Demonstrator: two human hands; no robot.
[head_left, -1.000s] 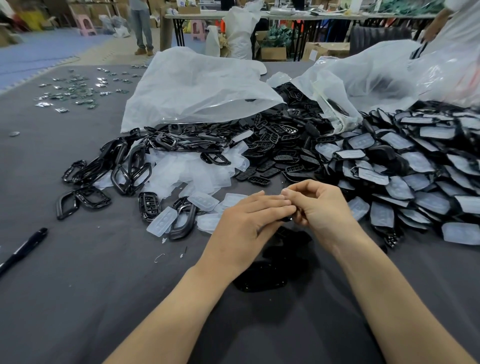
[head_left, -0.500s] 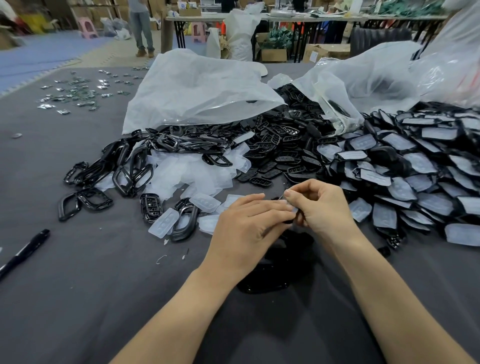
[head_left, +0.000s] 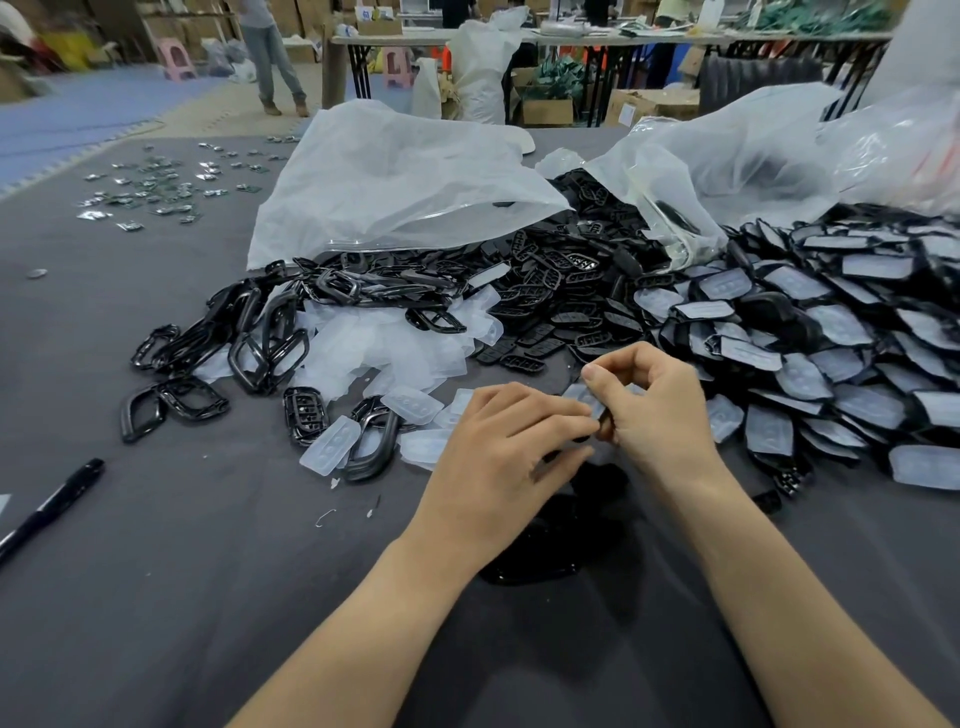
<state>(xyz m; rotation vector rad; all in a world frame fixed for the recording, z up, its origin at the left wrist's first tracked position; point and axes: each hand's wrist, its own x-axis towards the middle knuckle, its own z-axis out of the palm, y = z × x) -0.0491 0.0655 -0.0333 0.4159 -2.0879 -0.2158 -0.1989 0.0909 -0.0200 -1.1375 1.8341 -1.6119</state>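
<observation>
Between the two hands, above the bench (head_left: 208, 597): the right hand (head_left: 660, 410) pinches the clear button pad (head_left: 584, 396), and the left hand (head_left: 498, 457) grips the black shell (head_left: 604, 427) beneath it. I'd line up the edges, then press evenly.

Both bare forearms reach in from below and converge. The left hand (head_left: 498, 457) lies back-up, fingers stretched rightward. The right hand (head_left: 662, 410) faces it with fingers curled and thumb raised. Their fingertips meet, pinching one small part (head_left: 586, 399) between them.
</observation>
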